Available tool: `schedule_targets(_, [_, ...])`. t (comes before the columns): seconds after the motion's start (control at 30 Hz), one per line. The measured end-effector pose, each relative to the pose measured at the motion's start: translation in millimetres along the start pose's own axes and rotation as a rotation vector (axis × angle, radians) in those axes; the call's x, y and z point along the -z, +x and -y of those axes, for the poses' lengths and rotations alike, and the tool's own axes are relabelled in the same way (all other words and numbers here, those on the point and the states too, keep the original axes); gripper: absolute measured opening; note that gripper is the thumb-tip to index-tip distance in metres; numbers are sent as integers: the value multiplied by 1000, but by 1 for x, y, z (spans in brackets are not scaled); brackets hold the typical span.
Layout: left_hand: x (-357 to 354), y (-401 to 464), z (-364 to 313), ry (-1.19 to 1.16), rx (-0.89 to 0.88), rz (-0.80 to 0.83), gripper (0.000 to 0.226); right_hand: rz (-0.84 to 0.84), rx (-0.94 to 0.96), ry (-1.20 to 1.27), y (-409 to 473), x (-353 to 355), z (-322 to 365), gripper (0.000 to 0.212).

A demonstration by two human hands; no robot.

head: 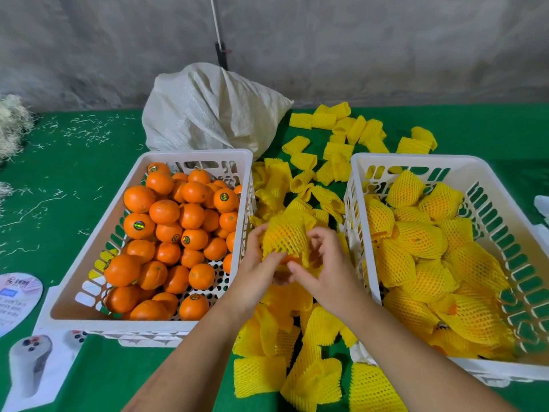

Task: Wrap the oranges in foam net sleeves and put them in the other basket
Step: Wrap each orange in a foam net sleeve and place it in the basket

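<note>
Between the two baskets, my left hand [258, 263] and my right hand [323, 263] both grip one orange in a yellow foam net sleeve [286, 233]; a bit of bare orange peel shows at the sleeve's lower edge. The white basket on the left [89, 254] holds several bare oranges [166, 230]. Several oranges wrapped in yellow sleeves [421, 263] lie in the white basket on the right [365, 162]. Loose empty sleeves [309, 165] are strewn over the green table between and behind the baskets, with more [258, 376] near the front edge.
A white woven sack [208, 108] lies behind the left basket, against a grey wall. Printed leaflets [29, 361] sit at the front left. Pale straw shreds [12, 123] are scattered at the far left. A white object [542, 206] shows at the right edge.
</note>
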State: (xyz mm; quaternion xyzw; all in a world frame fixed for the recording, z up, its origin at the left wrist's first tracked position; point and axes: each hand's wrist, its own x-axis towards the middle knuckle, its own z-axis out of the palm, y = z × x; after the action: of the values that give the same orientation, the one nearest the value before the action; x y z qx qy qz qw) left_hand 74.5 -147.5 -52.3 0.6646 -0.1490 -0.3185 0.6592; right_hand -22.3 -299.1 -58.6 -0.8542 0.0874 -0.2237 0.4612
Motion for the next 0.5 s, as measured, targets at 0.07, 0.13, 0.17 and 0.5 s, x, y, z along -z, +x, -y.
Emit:
schedule_targets(0.07, [0, -1, -2, 52, -29, 20, 68, 38, -17, 4, 1, -1, -4, 52])
schedule_targets(0.13, [-1, -2, -3, 55, -62, -10, 74, 8, 46, 4, 2, 1, -6, 50])
schedule_targets(0.17, [-1, -1, -2, 47, -70, -34, 73, -23, 80, -11, 2, 2, -6, 47])
schedule_targets(0.5, [-3, 5, 8, 68, -87, -167, 55, -133, 316, -166, -1, 2, 3, 21])
